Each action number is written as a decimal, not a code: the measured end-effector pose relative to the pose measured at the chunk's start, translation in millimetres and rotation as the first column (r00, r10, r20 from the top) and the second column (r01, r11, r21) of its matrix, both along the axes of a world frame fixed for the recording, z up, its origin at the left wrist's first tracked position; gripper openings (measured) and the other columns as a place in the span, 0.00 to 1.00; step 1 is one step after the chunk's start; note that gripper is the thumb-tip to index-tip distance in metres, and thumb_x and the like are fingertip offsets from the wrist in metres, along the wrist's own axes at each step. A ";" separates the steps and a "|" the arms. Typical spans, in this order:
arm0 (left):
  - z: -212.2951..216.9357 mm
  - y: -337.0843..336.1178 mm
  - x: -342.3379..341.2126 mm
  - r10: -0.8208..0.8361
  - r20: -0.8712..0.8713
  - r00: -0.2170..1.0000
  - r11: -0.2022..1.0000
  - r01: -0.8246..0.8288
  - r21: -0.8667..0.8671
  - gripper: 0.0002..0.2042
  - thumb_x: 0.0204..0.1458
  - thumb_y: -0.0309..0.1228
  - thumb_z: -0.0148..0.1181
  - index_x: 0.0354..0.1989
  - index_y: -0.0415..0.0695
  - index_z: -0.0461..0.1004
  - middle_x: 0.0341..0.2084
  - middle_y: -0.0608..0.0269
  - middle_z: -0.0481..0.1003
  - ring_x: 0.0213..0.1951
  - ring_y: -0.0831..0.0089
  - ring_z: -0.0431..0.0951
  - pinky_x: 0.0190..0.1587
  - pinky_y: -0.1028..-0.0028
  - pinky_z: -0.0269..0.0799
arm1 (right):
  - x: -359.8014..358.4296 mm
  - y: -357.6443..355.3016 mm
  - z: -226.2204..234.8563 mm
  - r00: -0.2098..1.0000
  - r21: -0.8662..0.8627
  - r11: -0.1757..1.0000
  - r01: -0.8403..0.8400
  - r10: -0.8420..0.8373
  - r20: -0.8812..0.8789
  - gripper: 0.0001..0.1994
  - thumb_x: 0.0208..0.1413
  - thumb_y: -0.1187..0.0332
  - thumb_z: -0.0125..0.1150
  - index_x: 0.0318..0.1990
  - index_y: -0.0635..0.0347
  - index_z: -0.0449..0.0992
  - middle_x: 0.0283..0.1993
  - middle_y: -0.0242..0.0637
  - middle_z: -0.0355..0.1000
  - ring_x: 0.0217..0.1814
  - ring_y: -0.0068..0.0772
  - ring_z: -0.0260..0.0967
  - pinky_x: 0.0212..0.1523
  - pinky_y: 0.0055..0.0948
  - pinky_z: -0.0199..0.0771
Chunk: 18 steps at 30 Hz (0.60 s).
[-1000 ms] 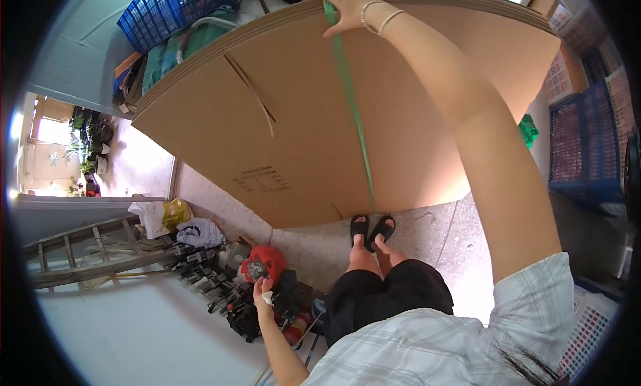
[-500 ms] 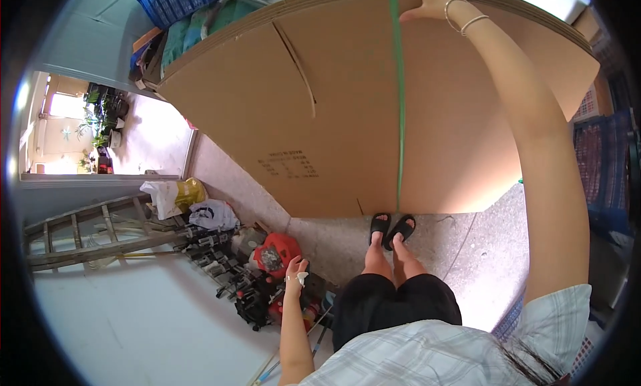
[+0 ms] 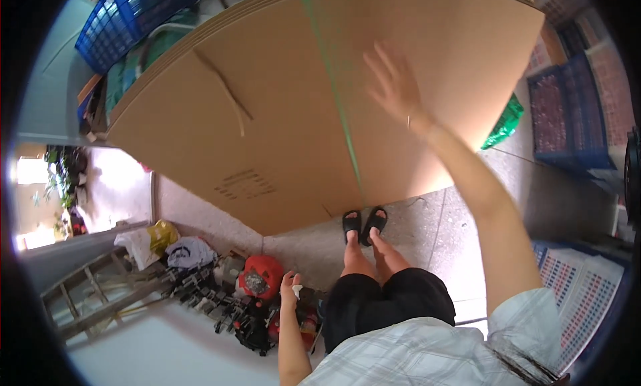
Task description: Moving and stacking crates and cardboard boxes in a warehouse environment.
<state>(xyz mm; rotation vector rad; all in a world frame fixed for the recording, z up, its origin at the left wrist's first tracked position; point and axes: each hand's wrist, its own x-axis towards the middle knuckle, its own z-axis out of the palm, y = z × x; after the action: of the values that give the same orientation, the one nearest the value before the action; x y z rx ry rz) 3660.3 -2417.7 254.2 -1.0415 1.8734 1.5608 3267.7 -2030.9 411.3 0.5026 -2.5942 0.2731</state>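
A bundle of large flat cardboard sheets (image 3: 267, 112) stands on edge in front of me, bound by a green strap (image 3: 332, 79). My right hand (image 3: 394, 85) is raised before its front face, right of the strap, fingers spread and slightly blurred, holding nothing. Whether its palm touches the cardboard I cannot tell. Lower down, my left hand (image 3: 290, 287) hangs at my side with loosely bent fingers and nothing visibly gripped. A small white item (image 3: 297, 291) shows at its wrist. Nearest to that hand is a red machine part (image 3: 262, 277).
A wooden ladder (image 3: 110, 296), bags (image 3: 190, 252) and dark metal parts (image 3: 220, 299) lie to the left. Blue crates (image 3: 571, 119) stand at the right, beyond a green bag (image 3: 505, 123). A blue basket (image 3: 127, 25) is at the far left. Sandals (image 3: 364, 226) are on my feet.
My right hand has come off the bundle's top edge and moved down and left before its face. The view has turned right, showing more crates. My left hand still hangs low.
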 end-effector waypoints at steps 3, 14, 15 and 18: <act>-51.4 -5.7 0.7 0.426 -0.003 0.905 0.831 -0.390 0.395 0.18 0.51 0.33 0.44 0.49 0.39 0.57 0.40 0.56 0.63 0.43 0.69 0.66 0.41 0.77 0.64 | 110.0 38.4 -65.1 0.976 -0.094 0.987 0.128 -0.109 0.189 0.30 0.42 0.60 0.56 0.53 0.56 0.55 0.58 0.47 0.45 0.61 0.47 0.40 0.57 0.43 0.45; -44.3 141.9 -121.0 0.077 -0.535 0.841 0.902 0.170 0.397 0.25 0.52 0.46 0.37 0.54 0.43 0.53 0.48 0.63 0.61 0.43 0.71 0.65 0.46 0.70 0.59 | 548.2 182.9 -192.5 0.271 -0.047 0.382 0.923 -0.560 0.783 0.26 0.44 0.58 0.55 0.47 0.67 0.60 0.49 0.53 0.55 0.53 0.49 0.50 0.54 0.37 0.51; -25.4 184.1 -143.8 0.031 -0.285 0.958 0.884 0.107 0.455 0.26 0.51 0.47 0.37 0.56 0.45 0.50 0.52 0.61 0.56 0.50 0.70 0.58 0.50 0.70 0.53 | 575.3 207.6 -197.7 0.223 -0.049 0.292 0.955 -0.603 0.766 0.26 0.44 0.57 0.55 0.46 0.66 0.61 0.47 0.52 0.57 0.51 0.48 0.53 0.52 0.36 0.53; -4.0 270.8 -204.8 -0.170 -0.129 0.977 0.884 0.209 0.417 0.25 0.51 0.49 0.35 0.54 0.50 0.54 0.50 0.65 0.59 0.52 0.69 0.57 0.50 0.67 0.53 | 635.2 260.2 -216.0 0.065 -0.009 0.083 0.996 -0.702 0.710 0.24 0.44 0.57 0.56 0.46 0.62 0.62 0.46 0.48 0.59 0.43 0.43 0.60 0.44 0.34 0.62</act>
<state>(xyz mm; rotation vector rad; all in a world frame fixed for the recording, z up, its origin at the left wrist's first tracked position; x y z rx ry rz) 3455.5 -2146.9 250.2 -0.5815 1.5254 1.8118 3902.9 -1770.7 195.3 -1.7415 -2.5018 0.6847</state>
